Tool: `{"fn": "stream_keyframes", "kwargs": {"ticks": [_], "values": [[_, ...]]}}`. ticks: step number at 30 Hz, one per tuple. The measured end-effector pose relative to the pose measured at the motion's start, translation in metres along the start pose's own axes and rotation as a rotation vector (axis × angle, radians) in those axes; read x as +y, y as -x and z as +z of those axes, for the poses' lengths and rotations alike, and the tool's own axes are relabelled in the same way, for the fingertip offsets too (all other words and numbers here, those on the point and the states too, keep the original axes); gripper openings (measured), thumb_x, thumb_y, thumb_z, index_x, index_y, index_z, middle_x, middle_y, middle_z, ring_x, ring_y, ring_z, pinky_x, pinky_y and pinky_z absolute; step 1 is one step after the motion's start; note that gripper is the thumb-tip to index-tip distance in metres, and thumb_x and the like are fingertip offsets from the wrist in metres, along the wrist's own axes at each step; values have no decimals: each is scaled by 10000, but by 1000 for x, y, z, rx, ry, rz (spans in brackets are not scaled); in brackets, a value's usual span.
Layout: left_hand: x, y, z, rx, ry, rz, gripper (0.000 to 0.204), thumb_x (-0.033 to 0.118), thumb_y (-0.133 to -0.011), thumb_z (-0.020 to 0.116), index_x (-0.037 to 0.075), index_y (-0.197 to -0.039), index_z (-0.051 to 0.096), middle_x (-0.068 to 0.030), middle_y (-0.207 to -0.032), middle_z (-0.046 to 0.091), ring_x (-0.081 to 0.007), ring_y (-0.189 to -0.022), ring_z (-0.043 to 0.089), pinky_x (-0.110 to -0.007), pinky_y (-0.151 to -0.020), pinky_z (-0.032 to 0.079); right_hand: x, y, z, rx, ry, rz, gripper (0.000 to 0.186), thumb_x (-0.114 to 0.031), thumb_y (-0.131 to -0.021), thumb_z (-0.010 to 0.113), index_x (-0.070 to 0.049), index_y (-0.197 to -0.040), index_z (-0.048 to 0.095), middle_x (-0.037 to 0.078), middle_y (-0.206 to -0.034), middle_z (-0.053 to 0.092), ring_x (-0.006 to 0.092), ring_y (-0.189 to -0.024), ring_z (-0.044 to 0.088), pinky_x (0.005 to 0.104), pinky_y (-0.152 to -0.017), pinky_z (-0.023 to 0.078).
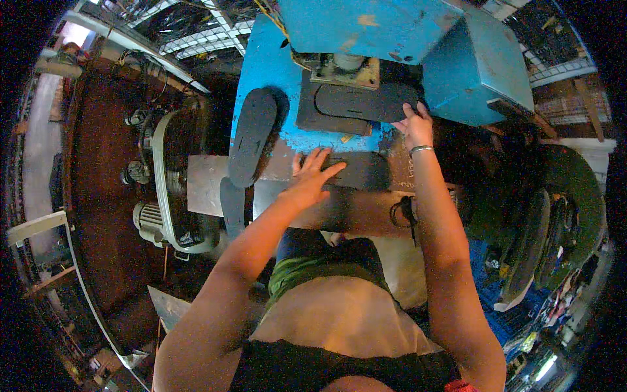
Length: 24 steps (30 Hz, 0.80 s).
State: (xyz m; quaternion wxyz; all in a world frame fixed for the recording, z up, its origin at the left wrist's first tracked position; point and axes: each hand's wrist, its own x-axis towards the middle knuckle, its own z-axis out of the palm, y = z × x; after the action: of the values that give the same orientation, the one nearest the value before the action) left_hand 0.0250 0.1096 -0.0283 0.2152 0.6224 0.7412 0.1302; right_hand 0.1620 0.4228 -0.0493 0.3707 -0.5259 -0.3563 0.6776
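1. The far edge of the upper dark sole [359, 103], at 1 o'clock from mid-view, lies close to the metal press block [359, 74]; whether they touch is hard to make out. Its 3 o'clock end is partly covered by the right hand [414, 123].
2. That hand has its fingers bent at the sole's end, thumb on the 6 o'clock side; I cannot tell whether it pinches or only touches.
3. The left hand [309, 178] is spread, fingers toward 1 o'clock, hiding the 9 o'clock end of a nearer sole [366, 171].
4. Deep shadow blurs what lies beyond the right forearm, at 3 o'clock.
5. The upper sole's long axis runs 9 to 3 o'clock, over a brown plate [326, 123]; the nearer sole lies roughly parallel.
6. At 11 o'clock, another sole [253, 134] lies on the blue counter [266, 59], pointing from just past 12 to just past 6.
7. The blue machine housing [366, 29] overhangs at 12 o'clock, blocking the view behind.
8. A motor [149, 221] stands at 9 o'clock; a blue crate [480, 261] sits at 4.
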Motion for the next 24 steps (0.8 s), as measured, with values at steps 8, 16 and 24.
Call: {"fn": "stream_keyframes", "kwargs": {"ticks": [8,16,24], "values": [[-31,54,4,9,308,-115,735,149,-790,833,271,-1456,548,-133,-1596,349,-382,-1487,319,-535,-1212,284,55,-59,-36,-334,265,-344,740,-107,-970,694,-7,-1564,264,209,-1324,623,351,-1012,719,479,-833,627],[-50,137,-38,588,420,-215,640,177,-726,888,127,-1319,653,-210,-1509,434,-402,-1397,439,-487,-1156,381,43,-48,-31,-251,147,-199,705,-123,-941,745,-48,-1526,358,181,-1240,657,333,-990,717,453,-783,626],[-111,83,-45,674,69,-583,655,308,-735,895,140,-1315,639,-226,-1471,436,-442,-1323,449,-553,-1109,376,24,-22,-10,4,84,57,470,-97,-974,691,-76,-1402,497,146,-1261,662,344,-1096,695,501,-855,619]]}}
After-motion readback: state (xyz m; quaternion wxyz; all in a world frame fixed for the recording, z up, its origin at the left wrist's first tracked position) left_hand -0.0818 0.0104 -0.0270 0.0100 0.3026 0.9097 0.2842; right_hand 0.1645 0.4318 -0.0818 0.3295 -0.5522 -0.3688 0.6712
